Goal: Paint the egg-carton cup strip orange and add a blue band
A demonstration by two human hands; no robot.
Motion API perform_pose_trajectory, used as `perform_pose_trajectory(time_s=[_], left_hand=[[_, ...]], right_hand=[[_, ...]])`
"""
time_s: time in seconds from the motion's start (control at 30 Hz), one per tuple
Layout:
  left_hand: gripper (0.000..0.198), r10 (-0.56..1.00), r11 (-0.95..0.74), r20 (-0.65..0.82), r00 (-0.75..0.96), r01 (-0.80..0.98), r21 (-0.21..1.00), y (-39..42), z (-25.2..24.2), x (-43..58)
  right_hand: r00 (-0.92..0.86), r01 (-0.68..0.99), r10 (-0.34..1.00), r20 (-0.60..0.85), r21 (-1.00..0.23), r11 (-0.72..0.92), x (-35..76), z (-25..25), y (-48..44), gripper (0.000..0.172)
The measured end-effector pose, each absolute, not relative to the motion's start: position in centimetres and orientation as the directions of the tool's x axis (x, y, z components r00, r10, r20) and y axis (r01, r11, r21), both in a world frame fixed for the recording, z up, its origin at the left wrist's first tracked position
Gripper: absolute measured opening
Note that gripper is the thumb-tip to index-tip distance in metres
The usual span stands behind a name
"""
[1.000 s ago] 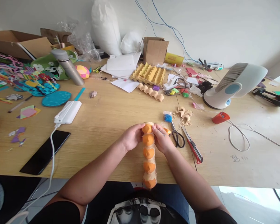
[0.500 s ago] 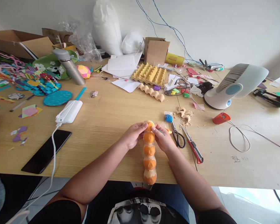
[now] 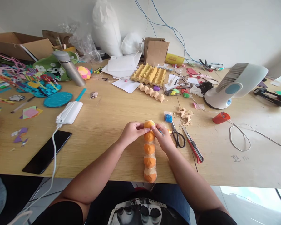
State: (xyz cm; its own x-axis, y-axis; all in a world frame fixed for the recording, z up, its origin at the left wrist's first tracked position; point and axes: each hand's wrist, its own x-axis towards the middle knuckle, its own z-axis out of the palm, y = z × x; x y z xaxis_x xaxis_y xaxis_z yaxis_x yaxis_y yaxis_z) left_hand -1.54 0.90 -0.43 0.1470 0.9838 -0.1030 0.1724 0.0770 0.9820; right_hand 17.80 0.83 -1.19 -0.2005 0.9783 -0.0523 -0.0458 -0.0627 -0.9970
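Observation:
A strip cut from an egg carton, its several bumps covered in orange, points from my body toward the back of the table. My left hand grips its far end from the left, thumb pressed on the orange near the top bumps. From the right, my right hand holds the same end, its thumb also on the orange surface. A thin blue-tipped stick sticks out by the right hand's fingers. Something orange-yellow, partly hidden, lies behind that hand. The fingers under the strip are hidden.
Right of my hands lie scissors, a red utility knife, a blue clay packet and carton scraps. A yellow egg tray and a fan stand farther back. A phone and power bank are left.
My left thumb has moved down and right across the orange bumps, nearer the right thumb. The view has shifted slightly; the strip stays between both hands.

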Motion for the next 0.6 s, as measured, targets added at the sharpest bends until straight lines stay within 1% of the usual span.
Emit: perform_pose_trajectory(time_s=[0.13,0.27,0.37,0.43,0.5,0.6], left_hand=[[0.047,0.986,0.059,-0.09,0.139,0.212,0.975,0.87,-0.14,-1.62],[0.046,0.984,0.064,-0.093,0.152,0.19,0.98,0.95,-0.27,-1.73],[0.048,0.983,0.07,-0.094,0.16,0.148,0.986,1.11,-0.38,-1.85],[0.053,0.973,0.107,-0.117,0.199,0.061,0.992,1.23,-0.45,-1.88],[0.06,0.951,0.179,-0.154,0.267,-0.073,0.981,1.32,-0.56,-1.79],[0.061,0.921,0.294,-0.198,0.336,-0.263,0.919,1.32,-0.84,-1.44]], right_hand=[[-0.212,-0.009,0.976,-0.037,-0.999,-0.04,17.94,-1.38,0.78,0.056],[-0.221,0.026,0.975,-0.003,-1.0,0.002,18.05,-1.28,0.74,0.056],[-0.24,0.029,0.971,-0.013,-1.0,-0.006,18.17,-0.94,0.65,0.053],[-0.261,0.016,0.965,-0.033,-0.999,-0.029,18.28,-0.78,0.61,0.053],[-0.258,0.008,0.965,-0.04,-0.999,-0.04,18.4,-0.76,0.61,0.052],[-0.239,0.021,0.97,-0.035,-0.999,-0.031,18.59,-0.77,0.73,0.052]])
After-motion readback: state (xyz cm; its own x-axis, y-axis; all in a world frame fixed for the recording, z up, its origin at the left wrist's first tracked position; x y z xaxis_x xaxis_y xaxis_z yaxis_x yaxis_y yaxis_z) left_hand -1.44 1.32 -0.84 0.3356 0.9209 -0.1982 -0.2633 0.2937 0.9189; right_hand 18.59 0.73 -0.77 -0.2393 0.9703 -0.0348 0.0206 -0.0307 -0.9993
